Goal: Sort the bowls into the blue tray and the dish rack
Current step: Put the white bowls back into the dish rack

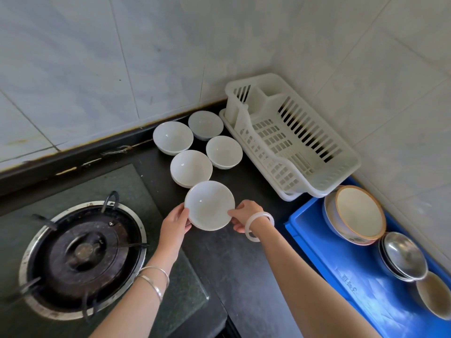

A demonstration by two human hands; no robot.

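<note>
White glazed bowl [209, 205], gripped at opposite rims by the fingers of the left hand [175, 222] and right hand [244, 214], is low over the table [231, 259], just before the nearest bowl [191, 167]. So slim a hold could slip, and a careless swing toward the dish rack [292, 142] might clip that bowl.

White slatted dish rack [292, 142]. Left of it, four white bowls [191, 167], upright, clustered; a fifth white bowl [209, 206] nearer, gripped at both sides. Just right of it, blue tray [317, 240] holding orange-rimmed bowl [358, 213], steel bowls [402, 254], pale bowl [434, 296].
</note>
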